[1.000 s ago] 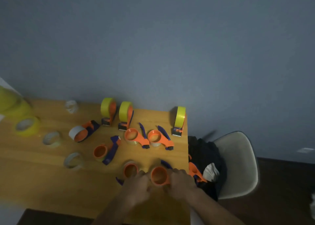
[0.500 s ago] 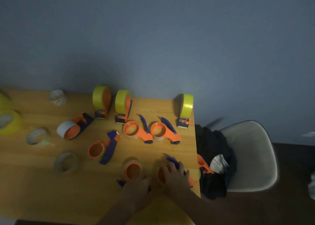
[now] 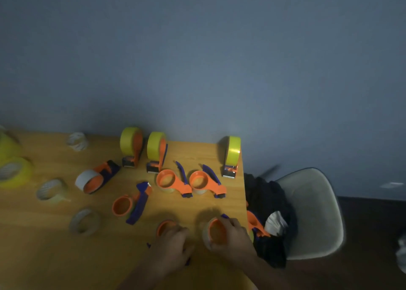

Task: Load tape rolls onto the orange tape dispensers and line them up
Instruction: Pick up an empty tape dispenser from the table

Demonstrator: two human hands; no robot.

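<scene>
My right hand [image 3: 234, 238] grips an orange dispenser loaded with a clear roll [image 3: 216, 231], tilted up off the wooden table [image 3: 44, 250] near its right edge. My left hand [image 3: 172, 246] covers another orange dispenser [image 3: 165, 226] lying flat beside it; how the fingers hold it is hidden. Three dispensers with yellow rolls stand upright at the back [image 3: 131, 145] [image 3: 157, 150] [image 3: 232, 154]. Two loaded dispensers lie flat in the middle [image 3: 168, 180] [image 3: 201, 182]. An empty orange dispenser [image 3: 123, 206] and one with a white roll [image 3: 90, 180] lie further left.
Loose clear rolls [image 3: 84, 221] [image 3: 51, 190] [image 3: 77, 141] and a yellow roll [image 3: 14, 172] lie on the left of the table. A white chair [image 3: 316, 212] with dark cloth and another orange dispenser [image 3: 256, 224] stands just past the table's right edge. A grey wall is behind.
My right hand has lifted and tilted the right dispenser so its orange hub faces up. My left hand stays on the neighbouring dispenser. The view has shifted slightly.
</scene>
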